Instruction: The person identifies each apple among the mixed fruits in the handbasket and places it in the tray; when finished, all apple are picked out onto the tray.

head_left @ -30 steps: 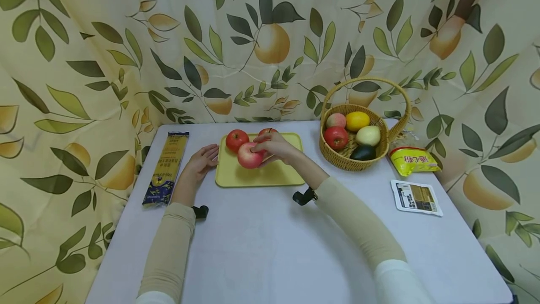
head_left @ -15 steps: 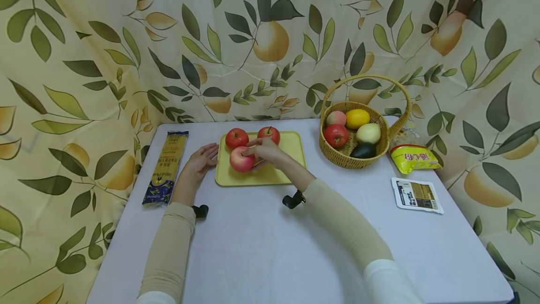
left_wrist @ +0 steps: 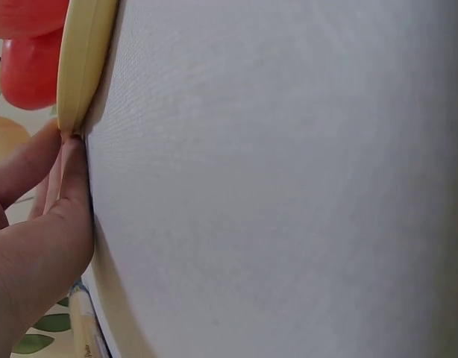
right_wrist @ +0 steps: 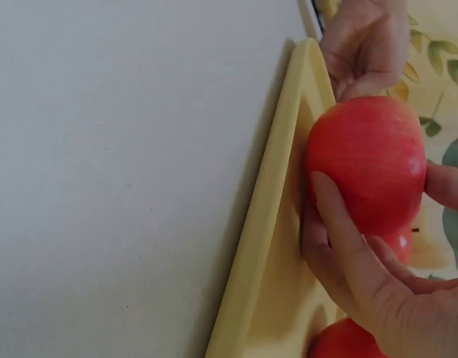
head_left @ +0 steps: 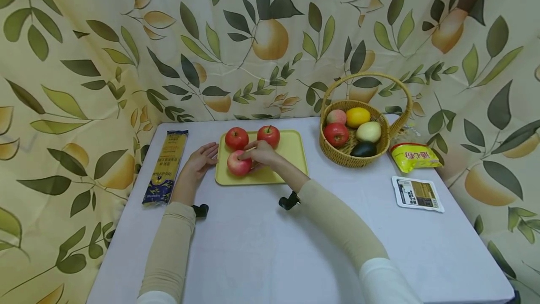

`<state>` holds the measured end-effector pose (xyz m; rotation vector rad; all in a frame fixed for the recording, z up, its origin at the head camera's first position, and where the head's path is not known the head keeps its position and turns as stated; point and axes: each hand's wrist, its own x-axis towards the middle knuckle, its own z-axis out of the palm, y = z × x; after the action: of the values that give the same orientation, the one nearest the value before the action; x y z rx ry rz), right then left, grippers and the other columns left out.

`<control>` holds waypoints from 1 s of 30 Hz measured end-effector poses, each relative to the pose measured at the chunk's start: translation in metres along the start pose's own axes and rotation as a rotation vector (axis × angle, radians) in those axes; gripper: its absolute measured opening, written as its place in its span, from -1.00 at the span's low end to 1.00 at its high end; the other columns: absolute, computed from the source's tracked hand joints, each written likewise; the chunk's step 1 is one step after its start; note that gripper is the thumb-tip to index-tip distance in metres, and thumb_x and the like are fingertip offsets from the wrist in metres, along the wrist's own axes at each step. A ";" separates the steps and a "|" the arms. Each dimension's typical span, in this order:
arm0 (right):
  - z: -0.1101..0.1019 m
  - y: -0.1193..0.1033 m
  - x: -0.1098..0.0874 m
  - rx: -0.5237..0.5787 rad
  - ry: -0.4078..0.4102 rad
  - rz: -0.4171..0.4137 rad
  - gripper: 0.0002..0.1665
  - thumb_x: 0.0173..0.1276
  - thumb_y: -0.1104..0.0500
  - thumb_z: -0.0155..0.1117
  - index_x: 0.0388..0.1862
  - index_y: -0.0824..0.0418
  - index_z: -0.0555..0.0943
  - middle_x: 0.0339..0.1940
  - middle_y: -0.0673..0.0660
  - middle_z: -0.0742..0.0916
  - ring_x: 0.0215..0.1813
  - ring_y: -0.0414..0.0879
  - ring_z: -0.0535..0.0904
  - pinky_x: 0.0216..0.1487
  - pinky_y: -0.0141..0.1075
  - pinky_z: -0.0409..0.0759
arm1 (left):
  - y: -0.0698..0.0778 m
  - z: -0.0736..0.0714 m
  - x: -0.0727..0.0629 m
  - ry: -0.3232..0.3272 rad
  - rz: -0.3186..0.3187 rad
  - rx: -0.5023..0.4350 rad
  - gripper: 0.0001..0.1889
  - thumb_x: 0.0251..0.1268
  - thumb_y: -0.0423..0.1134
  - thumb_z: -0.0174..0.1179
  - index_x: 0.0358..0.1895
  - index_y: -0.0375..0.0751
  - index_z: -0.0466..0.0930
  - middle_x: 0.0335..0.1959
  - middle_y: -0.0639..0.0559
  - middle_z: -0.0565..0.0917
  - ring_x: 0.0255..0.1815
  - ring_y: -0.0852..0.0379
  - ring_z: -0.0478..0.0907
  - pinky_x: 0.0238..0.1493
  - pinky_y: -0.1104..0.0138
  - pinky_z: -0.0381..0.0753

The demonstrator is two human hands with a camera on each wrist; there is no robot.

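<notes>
one apple (head_left: 238, 163) was gripped in the right hand (head_left: 263, 155) over the left of the tray (head_left: 292, 165), whose edge the left hand (head_left: 202, 159) touched with loosely straight fingers, and careless release could have rolled it into the red ones (head_left: 236, 138) behind.

pasta pack (head_left: 166, 168): left | wicker basket (head_left: 346, 158): holds fruit (head_left: 368, 132) | yellow bag (head_left: 415, 157), white pouch (head_left: 417, 193): right
</notes>
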<state>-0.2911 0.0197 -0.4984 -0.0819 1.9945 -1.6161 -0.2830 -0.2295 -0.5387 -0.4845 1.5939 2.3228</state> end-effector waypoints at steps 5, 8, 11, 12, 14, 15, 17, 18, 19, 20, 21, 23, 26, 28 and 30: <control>0.001 -0.002 -0.003 -0.040 0.012 -0.009 -0.24 0.27 0.13 0.58 0.36 0.36 0.48 -0.04 0.23 0.68 -0.29 0.06 0.73 -0.03 0.12 0.79 | -0.001 0.003 -0.001 -0.012 0.014 0.009 -0.08 0.24 -0.89 -0.10 0.68 -0.29 0.02 0.68 -0.21 0.13 0.67 -0.01 0.11 0.57 0.26 0.28; -0.001 -0.001 -0.005 -0.076 0.024 -0.012 -0.21 0.26 0.08 0.60 0.37 0.35 0.47 -0.11 0.22 0.70 -0.27 0.05 0.74 -0.03 0.09 0.79 | 0.000 0.005 -0.001 -0.025 0.018 0.012 -0.08 0.24 -0.90 -0.12 0.67 -0.31 0.01 0.68 -0.23 0.11 0.68 -0.03 0.10 0.57 0.26 0.29; -0.004 0.000 -0.007 -0.134 0.028 -0.017 -0.17 0.26 0.01 0.60 0.38 0.33 0.48 -0.17 0.19 0.73 -0.21 0.08 0.76 -0.01 0.06 0.80 | 0.001 0.006 -0.004 -0.034 0.011 0.018 -0.09 0.25 -0.89 -0.12 0.67 -0.32 0.00 0.68 -0.23 0.11 0.68 -0.03 0.10 0.56 0.25 0.30; -0.006 -0.001 -0.009 -0.162 0.026 -0.023 -0.16 0.26 -0.02 0.60 0.39 0.32 0.48 -0.18 0.19 0.74 -0.17 0.10 0.76 0.00 0.05 0.79 | 0.001 0.007 -0.005 -0.033 0.008 0.019 -0.10 0.25 -0.89 -0.12 0.67 -0.32 0.00 0.68 -0.23 0.12 0.67 -0.03 0.11 0.56 0.24 0.30; -0.009 -0.003 -0.012 -0.208 0.020 -0.041 -0.14 0.26 -0.06 0.58 0.40 0.31 0.48 -0.15 0.24 0.76 -0.07 0.17 0.75 0.04 0.07 0.78 | 0.002 0.007 -0.007 -0.035 0.005 0.028 -0.10 0.25 -0.89 -0.12 0.67 -0.33 0.00 0.68 -0.23 0.12 0.67 -0.03 0.11 0.56 0.24 0.31; -0.012 -0.005 -0.014 -0.209 0.017 -0.051 -0.15 0.28 -0.05 0.57 0.41 0.32 0.47 -0.11 0.25 0.76 -0.01 0.22 0.74 0.07 0.09 0.77 | 0.003 0.008 -0.008 -0.035 0.004 0.031 -0.10 0.25 -0.89 -0.11 0.67 -0.32 0.00 0.68 -0.23 0.13 0.67 -0.03 0.11 0.56 0.24 0.31; -0.017 -0.010 -0.018 -0.207 0.014 -0.072 -0.17 0.31 -0.02 0.53 0.43 0.34 0.46 -0.01 0.30 0.74 0.10 0.29 0.70 0.13 0.13 0.74 | 0.004 0.007 -0.008 -0.040 0.007 0.037 -0.10 0.26 -0.88 -0.11 0.67 -0.33 0.00 0.68 -0.23 0.12 0.67 -0.03 0.10 0.55 0.25 0.32; -0.020 -0.013 -0.020 -0.200 0.016 -0.078 -0.18 0.32 0.00 0.52 0.43 0.35 0.46 0.04 0.31 0.73 0.13 0.30 0.69 0.15 0.14 0.72 | 0.004 0.007 -0.009 -0.041 0.009 0.040 -0.10 0.26 -0.88 -0.10 0.67 -0.32 0.00 0.68 -0.23 0.12 0.67 -0.03 0.10 0.54 0.26 0.33; -0.023 -0.016 -0.021 -0.189 0.018 -0.084 -0.20 0.33 0.02 0.51 0.43 0.36 0.46 0.09 0.31 0.71 0.16 0.32 0.68 0.16 0.16 0.71 | 0.004 0.007 -0.008 -0.044 0.010 0.043 -0.10 0.27 -0.88 -0.10 0.68 -0.32 -0.01 0.68 -0.23 0.11 0.68 -0.03 0.10 0.54 0.27 0.33; -0.026 -0.019 -0.023 -0.179 0.020 -0.085 -0.21 0.35 0.04 0.49 0.44 0.37 0.46 0.13 0.30 0.70 0.19 0.32 0.67 0.18 0.16 0.70 | 0.005 0.006 -0.008 -0.047 0.010 0.044 -0.10 0.27 -0.87 -0.10 0.68 -0.32 -0.01 0.68 -0.22 0.10 0.68 -0.02 0.09 0.54 0.28 0.33; -0.029 -0.021 -0.025 -0.174 0.024 -0.088 -0.23 0.36 0.05 0.48 0.43 0.37 0.47 0.17 0.29 0.69 0.20 0.32 0.67 0.18 0.14 0.71 | 0.005 0.006 -0.008 -0.049 0.011 0.045 -0.10 0.28 -0.87 -0.10 0.68 -0.31 -0.02 0.69 -0.22 0.10 0.68 -0.02 0.08 0.54 0.28 0.34; -0.034 -0.027 -0.028 -0.181 0.033 -0.094 -0.27 0.37 0.05 0.47 0.41 0.36 0.50 0.18 0.28 0.70 0.20 0.30 0.67 0.15 0.09 0.73 | 0.005 0.005 -0.008 -0.053 0.012 0.044 -0.10 0.28 -0.87 -0.11 0.68 -0.31 -0.02 0.69 -0.22 0.09 0.69 -0.02 0.07 0.54 0.28 0.33; -0.043 -0.034 -0.031 -0.194 0.049 -0.103 -0.36 0.36 0.06 0.48 0.33 0.32 0.57 0.12 0.24 0.72 0.16 0.27 0.69 0.09 0.01 0.77 | 0.004 0.004 -0.008 -0.054 0.009 0.052 -0.10 0.28 -0.87 -0.11 0.69 -0.31 -0.04 0.69 -0.22 0.07 0.69 -0.02 0.06 0.54 0.27 0.33; -0.049 -0.037 -0.033 -0.184 0.054 -0.107 -0.41 0.36 0.08 0.49 0.28 0.32 0.60 0.04 0.22 0.74 0.14 0.26 0.70 0.09 0.01 0.77 | 0.003 0.003 -0.008 -0.054 0.009 0.056 -0.09 0.28 -0.87 -0.11 0.69 -0.31 -0.05 0.69 -0.22 0.06 0.69 -0.03 0.05 0.54 0.28 0.33; -0.055 -0.041 -0.035 -0.173 0.052 -0.106 -0.44 0.36 0.09 0.49 0.25 0.32 0.61 -0.02 0.22 0.75 0.14 0.27 0.69 0.12 0.04 0.75 | 0.002 0.003 -0.007 -0.051 0.009 0.061 -0.09 0.28 -0.87 -0.10 0.69 -0.31 -0.05 0.69 -0.23 0.07 0.69 -0.03 0.06 0.53 0.28 0.34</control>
<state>-0.2987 0.0707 -0.4417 -0.2158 2.2002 -1.5201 -0.2773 -0.2277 -0.5333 -0.4024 1.6408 2.2672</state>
